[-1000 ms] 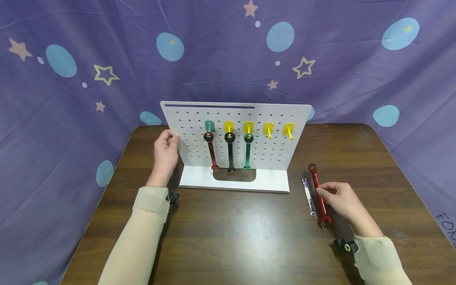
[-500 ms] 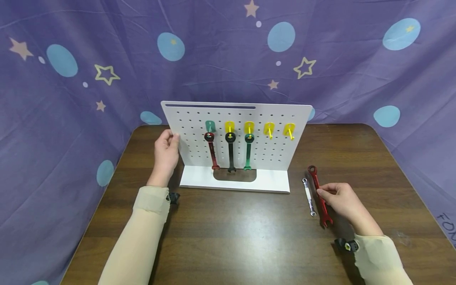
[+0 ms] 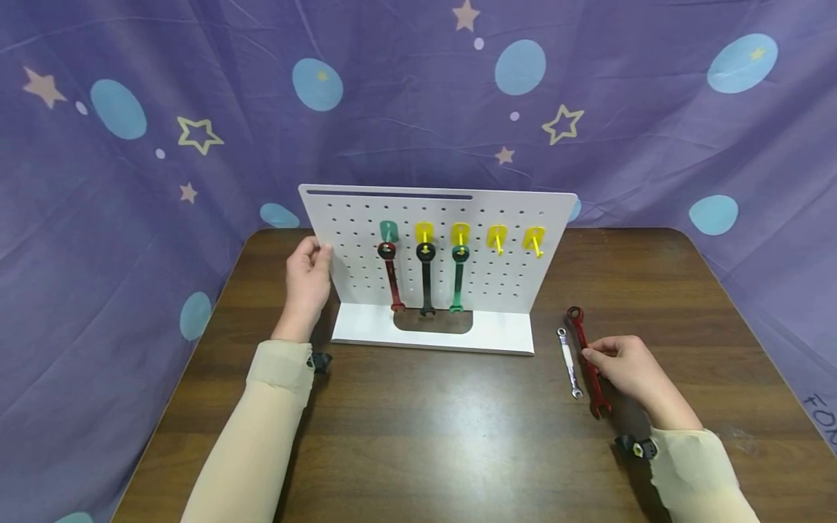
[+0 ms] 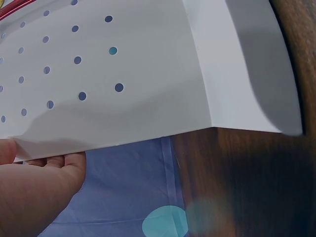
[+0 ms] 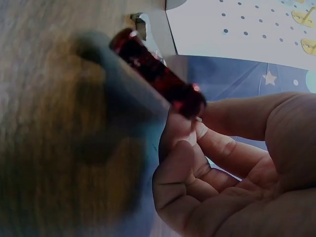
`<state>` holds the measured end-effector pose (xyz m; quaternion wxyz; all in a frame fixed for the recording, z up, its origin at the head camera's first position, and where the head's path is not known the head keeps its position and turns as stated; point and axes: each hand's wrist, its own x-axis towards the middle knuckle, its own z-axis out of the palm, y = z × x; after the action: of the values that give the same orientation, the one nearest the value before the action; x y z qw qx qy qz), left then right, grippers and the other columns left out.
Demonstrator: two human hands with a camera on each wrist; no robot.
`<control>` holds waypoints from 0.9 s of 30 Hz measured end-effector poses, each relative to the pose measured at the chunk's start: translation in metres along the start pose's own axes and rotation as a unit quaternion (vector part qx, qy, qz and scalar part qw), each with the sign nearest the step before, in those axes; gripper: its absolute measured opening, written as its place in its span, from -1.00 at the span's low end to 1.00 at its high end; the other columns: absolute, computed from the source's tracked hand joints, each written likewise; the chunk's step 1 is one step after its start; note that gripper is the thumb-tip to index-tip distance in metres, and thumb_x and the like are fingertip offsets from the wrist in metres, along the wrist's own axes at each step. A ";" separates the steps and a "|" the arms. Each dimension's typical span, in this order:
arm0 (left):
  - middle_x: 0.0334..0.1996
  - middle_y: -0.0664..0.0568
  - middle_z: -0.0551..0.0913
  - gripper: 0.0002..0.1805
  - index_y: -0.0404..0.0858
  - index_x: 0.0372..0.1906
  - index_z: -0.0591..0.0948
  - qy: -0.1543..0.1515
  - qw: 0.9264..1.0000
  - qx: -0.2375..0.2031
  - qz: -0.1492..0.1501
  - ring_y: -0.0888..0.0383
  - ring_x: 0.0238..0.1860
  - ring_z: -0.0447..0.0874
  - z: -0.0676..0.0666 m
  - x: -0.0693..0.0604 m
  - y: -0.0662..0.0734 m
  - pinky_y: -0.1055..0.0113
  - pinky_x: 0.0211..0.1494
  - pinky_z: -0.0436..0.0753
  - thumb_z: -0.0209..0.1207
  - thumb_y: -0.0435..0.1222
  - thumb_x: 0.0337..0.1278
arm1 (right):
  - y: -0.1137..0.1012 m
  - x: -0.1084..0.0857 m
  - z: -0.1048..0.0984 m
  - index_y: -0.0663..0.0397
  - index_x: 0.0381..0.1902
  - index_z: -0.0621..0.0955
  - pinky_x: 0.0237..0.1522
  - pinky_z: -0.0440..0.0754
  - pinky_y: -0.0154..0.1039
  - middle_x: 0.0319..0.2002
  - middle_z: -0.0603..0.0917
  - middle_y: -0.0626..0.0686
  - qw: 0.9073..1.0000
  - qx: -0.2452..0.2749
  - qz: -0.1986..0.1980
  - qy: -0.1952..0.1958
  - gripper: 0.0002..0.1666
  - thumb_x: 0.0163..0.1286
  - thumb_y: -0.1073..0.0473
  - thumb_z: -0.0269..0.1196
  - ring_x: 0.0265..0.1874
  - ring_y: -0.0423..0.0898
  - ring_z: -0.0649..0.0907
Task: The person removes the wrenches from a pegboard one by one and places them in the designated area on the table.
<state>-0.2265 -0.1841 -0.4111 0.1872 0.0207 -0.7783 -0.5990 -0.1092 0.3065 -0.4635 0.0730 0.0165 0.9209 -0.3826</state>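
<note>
A white pegboard stand [image 3: 493, 287] stands on the table; my left hand [image 3: 306, 289] grips its left edge, thumb in front and fingers behind, as the left wrist view also shows. My right hand [image 3: 631, 367] pinches a red wrench [image 3: 593, 378] by its middle, right of the board. In the right wrist view the same red wrench [image 5: 155, 74] sticks out from thumb and fingers. Close on its left lies a small silver wrench [image 3: 567, 363]. From the board's hooks hang a red-and-black wrench [image 3: 392, 283], a black wrench [image 3: 426, 283] and a green wrench [image 3: 458, 283].
Two yellow hooks, one [image 3: 497, 237] beside the green wrench and another [image 3: 534, 240] farthest right, hold nothing. The brown wooden table [image 3: 392, 436] extends around the stand. Behind it hangs a purple cloth [image 3: 418, 87] with stars and blue ovals.
The red wrench in my right hand has shifted slightly, its upper ring end now a little lower. My left hand keeps its grip on the board. The whole head view has drifted slightly.
</note>
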 end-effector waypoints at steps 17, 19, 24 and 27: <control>-0.55 0.04 0.34 -0.81 -0.42 -0.01 0.60 0.000 1.000 -0.007 0.002 0.22 -0.53 0.24 0.001 0.000 0.000 0.42 -0.51 0.23 0.04 -0.37 0.55 | 0.002 0.002 -0.001 0.37 -0.24 0.73 -0.36 0.55 -0.11 -0.43 0.71 0.05 0.999 -0.040 0.004 -0.006 -0.72 0.45 0.19 0.29 -0.44 -0.08 0.60; -0.55 0.03 0.35 -0.80 -0.42 -0.01 0.60 -0.001 1.000 -0.005 0.000 0.22 -0.53 0.24 0.001 0.000 0.000 0.42 -0.51 0.24 0.04 -0.36 0.55 | 0.001 0.002 -0.001 0.36 -0.26 0.73 -0.36 0.54 -0.11 -0.43 0.71 0.06 0.999 -0.044 0.003 -0.003 -0.72 0.45 0.18 0.29 -0.44 -0.08 0.59; -0.53 0.02 0.37 -0.79 -0.42 0.00 0.59 0.001 1.000 -0.001 0.001 0.22 -0.52 0.26 0.001 0.001 0.000 0.42 -0.50 0.25 0.04 -0.35 0.56 | -0.001 0.002 -0.001 0.30 -0.30 0.75 -0.34 0.51 -0.10 -0.45 0.71 0.03 0.998 -0.056 0.003 0.013 -0.73 0.43 0.15 0.31 -0.44 -0.09 0.58; -0.53 0.01 0.38 -0.79 -0.41 0.00 0.60 0.002 1.000 0.002 -0.001 0.21 -0.51 0.26 0.001 0.001 -0.001 0.42 -0.50 0.25 0.04 -0.35 0.56 | -0.002 0.002 -0.001 0.27 -0.32 0.75 -0.36 0.49 -0.10 -0.48 0.70 0.00 0.998 -0.059 0.006 0.018 -0.74 0.41 0.14 0.32 -0.47 -0.09 0.57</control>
<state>-0.2277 -0.1838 -0.4121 0.1884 0.0231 -0.7788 -0.5978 -0.1112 0.3058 -0.4622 0.0595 0.0242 0.9429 -0.3267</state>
